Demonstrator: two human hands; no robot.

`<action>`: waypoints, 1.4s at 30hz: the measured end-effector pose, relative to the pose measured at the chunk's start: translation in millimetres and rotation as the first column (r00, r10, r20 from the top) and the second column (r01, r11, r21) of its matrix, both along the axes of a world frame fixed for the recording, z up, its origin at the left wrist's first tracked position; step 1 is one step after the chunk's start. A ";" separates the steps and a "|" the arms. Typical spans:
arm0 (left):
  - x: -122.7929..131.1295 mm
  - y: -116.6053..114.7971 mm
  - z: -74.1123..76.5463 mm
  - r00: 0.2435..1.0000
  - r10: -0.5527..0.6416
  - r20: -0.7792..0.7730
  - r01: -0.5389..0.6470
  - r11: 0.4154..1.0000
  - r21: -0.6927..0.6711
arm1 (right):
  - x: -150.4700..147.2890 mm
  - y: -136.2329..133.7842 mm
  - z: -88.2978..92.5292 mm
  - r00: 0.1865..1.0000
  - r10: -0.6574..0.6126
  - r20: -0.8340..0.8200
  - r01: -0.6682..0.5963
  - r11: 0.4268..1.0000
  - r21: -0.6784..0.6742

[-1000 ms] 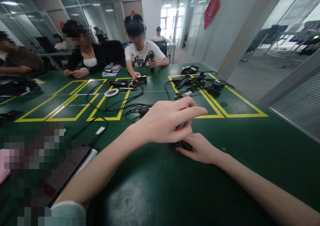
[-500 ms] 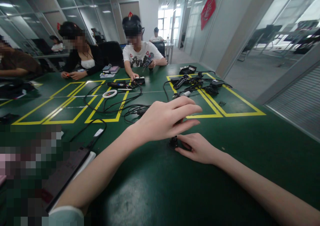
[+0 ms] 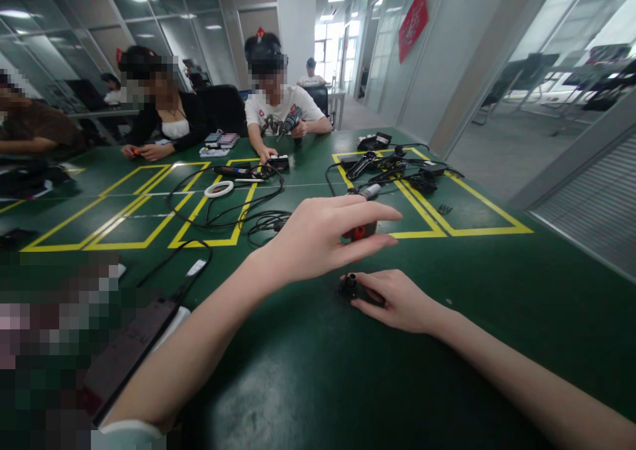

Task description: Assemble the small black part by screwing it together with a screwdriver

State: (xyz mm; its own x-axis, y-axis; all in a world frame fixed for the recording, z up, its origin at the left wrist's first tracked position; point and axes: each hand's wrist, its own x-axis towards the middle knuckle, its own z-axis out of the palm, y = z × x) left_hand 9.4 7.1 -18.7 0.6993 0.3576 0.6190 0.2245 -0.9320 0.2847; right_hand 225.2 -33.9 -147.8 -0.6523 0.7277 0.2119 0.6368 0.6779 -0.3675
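Note:
My left hand (image 3: 318,234) hovers over the green table with its fingers stretched out and the thumb apart from them. In the gap between thumb and fingers shows a dark thing with a red part (image 3: 360,232); whether the hand touches it I cannot tell. Lower and to the right, my right hand (image 3: 397,299) pinches a small black part (image 3: 347,289) between thumb and fingertips, at the tabletop. That part has a short round stub standing up on top. Its exact kind is not clear.
Black cables (image 3: 271,219) and a white ring (image 3: 218,189) lie beyond my left hand. More black gear (image 3: 392,165) sits within yellow tape at the far right. A dark box with a cable (image 3: 129,344) is at the left. Across the table a person holds a power drill (image 3: 292,120).
The small black part now shows its upright stub more clearly beside my right fingers. A red part has come into sight between my left thumb and fingers. Both hands have barely moved.

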 end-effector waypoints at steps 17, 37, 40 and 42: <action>-2.6 -1.6 5.0 0.998 -0.055 -0.025 0.054 0.998 -0.036 | 0.6 -0.1 0.4 1.000 0.000 -0.011 0.000 1.000 -0.021; 2.6 2.7 0.1 0.992 -0.058 0.110 0.066 0.995 -0.069 | 1.1 1.1 0.3 1.000 0.002 -0.017 -0.002 1.000 -0.013; 2.7 2.4 2.5 0.994 -0.056 0.091 0.064 0.994 -0.085 | 1.3 1.2 0.3 1.000 0.000 -0.014 0.000 1.000 -0.004; 2.9 2.7 3.1 0.998 -0.022 0.061 0.027 0.996 -0.083 | 1.2 1.3 0.6 1.000 0.001 -0.008 -0.001 1.000 -0.005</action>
